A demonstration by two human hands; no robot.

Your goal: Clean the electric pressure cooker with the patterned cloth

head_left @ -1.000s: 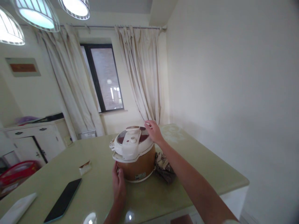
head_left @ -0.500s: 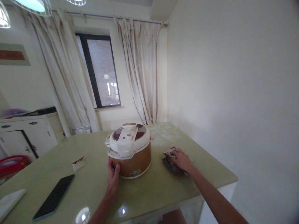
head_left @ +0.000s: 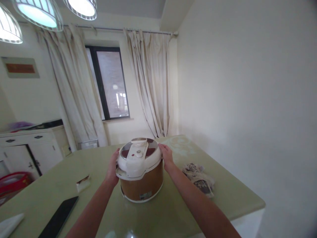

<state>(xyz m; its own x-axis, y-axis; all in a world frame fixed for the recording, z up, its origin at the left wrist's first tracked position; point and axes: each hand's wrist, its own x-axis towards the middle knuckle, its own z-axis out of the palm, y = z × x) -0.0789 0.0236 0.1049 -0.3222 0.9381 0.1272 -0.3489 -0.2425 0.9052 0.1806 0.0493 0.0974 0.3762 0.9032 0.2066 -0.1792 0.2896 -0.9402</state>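
An electric pressure cooker (head_left: 142, 183) with a gold-brown body and a white lid stands on the green tabletop (head_left: 158, 218). My left hand (head_left: 113, 168) grips its left side, below the lid's rim, with the fingers partly hidden behind it. On the opposite side, my right hand (head_left: 166, 155) has hold of the cooker near the lid's edge; its fingertips are also partly out of sight. A crumpled grey and white cloth (head_left: 201, 183) lies to the right of my right forearm, touched by neither hand's fingers. Whether the cooker's base is off the table I cannot tell.
A dark tablet-like slab (head_left: 58, 216) and a small white object (head_left: 83, 183) lie to the left. A white flat item (head_left: 11, 224) sits at the near left edge. A wall (head_left: 235, 115) runs along the right side, and a white cabinet (head_left: 44, 148) stands at the back left.
My right hand has let go of the cloth and moved left onto the cooker's right side. My left hand has shifted higher on the cooker's left side. The view has tilted upward slightly.
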